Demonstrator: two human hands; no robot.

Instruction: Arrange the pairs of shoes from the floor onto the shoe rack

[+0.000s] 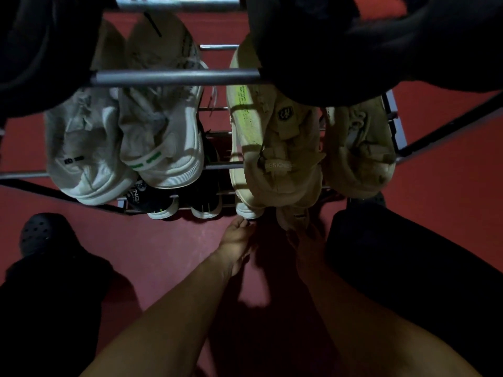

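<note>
I look straight down the metal shoe rack (174,77). On a middle tier sit a white pair (160,148) at left and a beige pair (283,159) at right. Dark shoes (313,50) lie on the top tier. A black pair with white soles (160,205) stands on the bottom tier. My left hand (236,238) pinches the white heel of a pale shoe (249,210) at the bottom tier's front edge. My right hand (304,240), in deep shadow, grips the heel of its partner shoe (292,216) just to the right.
The floor (163,254) is dark red. My black clog (43,235) stands at lower left, and my dark trouser leg (394,254) fills the right, with another clog (378,198) by the rack's foot. Rack side bars (394,126) frame the right end.
</note>
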